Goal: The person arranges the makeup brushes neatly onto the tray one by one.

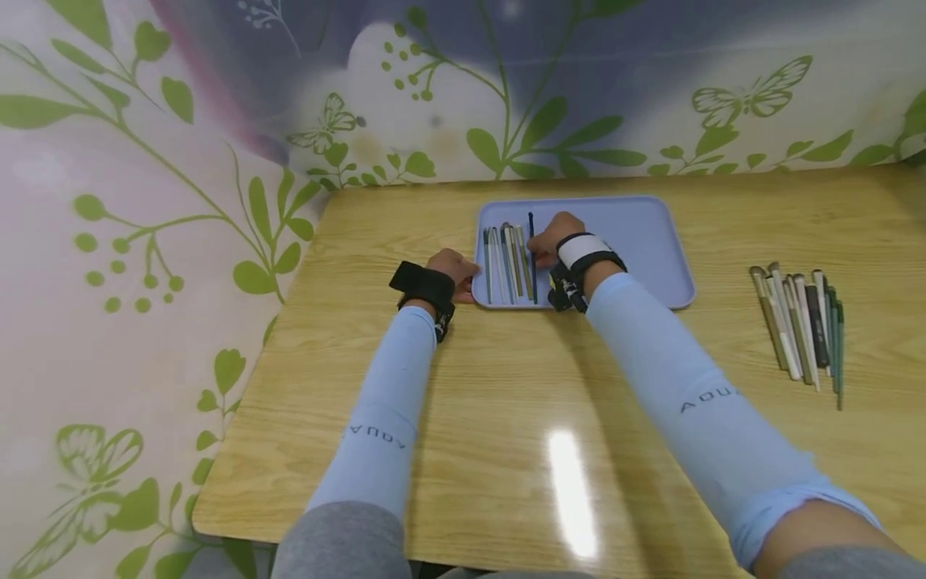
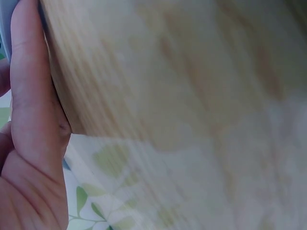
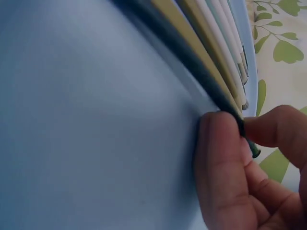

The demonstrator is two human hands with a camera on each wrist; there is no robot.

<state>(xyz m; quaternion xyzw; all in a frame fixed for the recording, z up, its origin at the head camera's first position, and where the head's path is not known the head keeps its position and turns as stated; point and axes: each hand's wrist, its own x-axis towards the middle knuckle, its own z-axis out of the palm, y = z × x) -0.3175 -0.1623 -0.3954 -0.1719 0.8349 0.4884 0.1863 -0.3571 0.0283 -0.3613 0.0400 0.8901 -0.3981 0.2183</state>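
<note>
A light blue tray (image 1: 644, 233) lies near the back of the table, with several slim makeup brushes (image 1: 516, 261) side by side at its left end. My right hand (image 1: 557, 235) pinches a dark green brush (image 3: 199, 76) between thumb and fingers. That brush stands parallel to the row, just right of it, low over the tray floor. At the tray's left edge, my left hand (image 1: 452, 269) grips the rim. In the left wrist view the thumb (image 2: 31, 86) lies along the rim's outer side, and the other fingers are mostly hidden behind it.
On the right of the wooden table (image 1: 492, 402) lies a loose pile of brushes (image 1: 798, 314) with pale, olive, black and green handles. A wall with a leaf pattern (image 1: 463, 104) stands along the table's back and left sides.
</note>
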